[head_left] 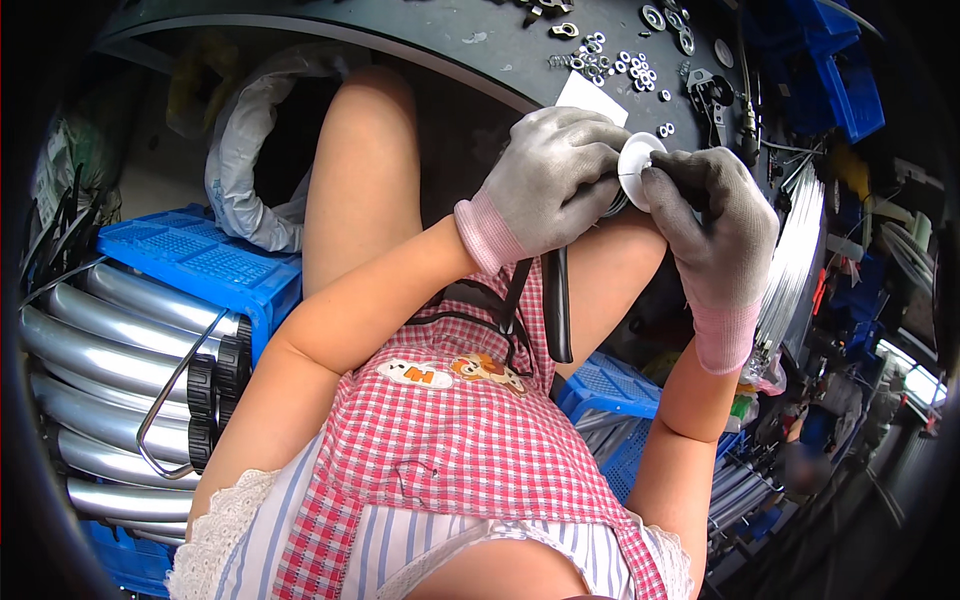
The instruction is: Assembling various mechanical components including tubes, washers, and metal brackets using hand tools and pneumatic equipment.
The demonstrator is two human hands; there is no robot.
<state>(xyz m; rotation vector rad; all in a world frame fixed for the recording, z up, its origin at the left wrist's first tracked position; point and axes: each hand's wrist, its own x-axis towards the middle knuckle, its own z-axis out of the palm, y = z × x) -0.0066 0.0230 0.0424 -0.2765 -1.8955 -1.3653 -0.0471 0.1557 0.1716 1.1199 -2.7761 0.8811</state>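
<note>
My left hand (pixel 555 180), in a grey-coated glove with a pink cuff, is closed, its fingers curled around something mostly hidden beneath them. Against its fingertips stands a thin white disc (pixel 634 172), tilted on edge. From the other side, the thumb and forefinger of my right hand (pixel 722 220), gloved alike, pinch at the middle of the disc's face. Any small part inside that pinch is too small to tell. Below my left wrist a black rod (pixel 558 310) lies over my lap; its upper end is hidden.
On the dark bench (pixel 430 45) ahead lie several metal rings (pixel 640 72), a white sheet (pixel 592 98) and a black metal mechanism (pixel 710 95). Blue bins (pixel 850 90) stand far right. Shiny curved tubes (pixel 120 365) and a blue crate (pixel 205 250) are at my left, thin rods (pixel 795 255) at right.
</note>
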